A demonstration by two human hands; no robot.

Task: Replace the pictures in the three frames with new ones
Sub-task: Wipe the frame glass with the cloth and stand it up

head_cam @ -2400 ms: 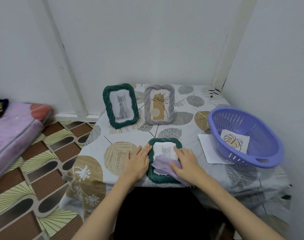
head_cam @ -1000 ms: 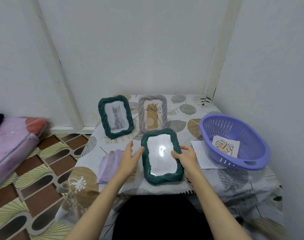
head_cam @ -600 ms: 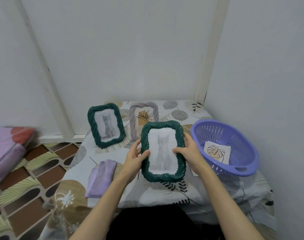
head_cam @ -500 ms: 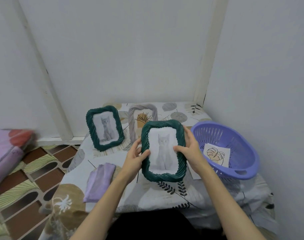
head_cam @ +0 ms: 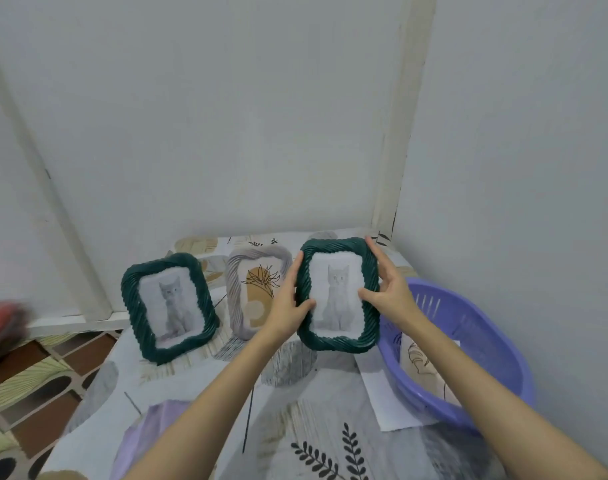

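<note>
A dark green twisted frame (head_cam: pixel 337 293) with a grey cat picture is held upright at the table's back right. My left hand (head_cam: pixel 288 303) grips its left edge and my right hand (head_cam: pixel 385 289) grips its right edge, thumbs on the front. Its bottom edge is at or just above the tablecloth. A second green cat frame (head_cam: pixel 169 306) stands at the back left. Between them stands a grey twisted frame (head_cam: pixel 254 289) with a plant drawing, partly hidden by my left hand.
A purple basket (head_cam: pixel 475 355) at the right holds a sheet with a line drawing (head_cam: pixel 420 365). A white sheet (head_cam: pixel 385 393) lies beside it on the patterned tablecloth (head_cam: pixel 198 382). A lilac cloth (head_cam: pixel 146 431) lies front left. Walls close in behind and at right.
Both hands lifted the green frame off the table, turned it upright and carried it back and right, beside the grey frame. The lilac cloth was put down at the left.
</note>
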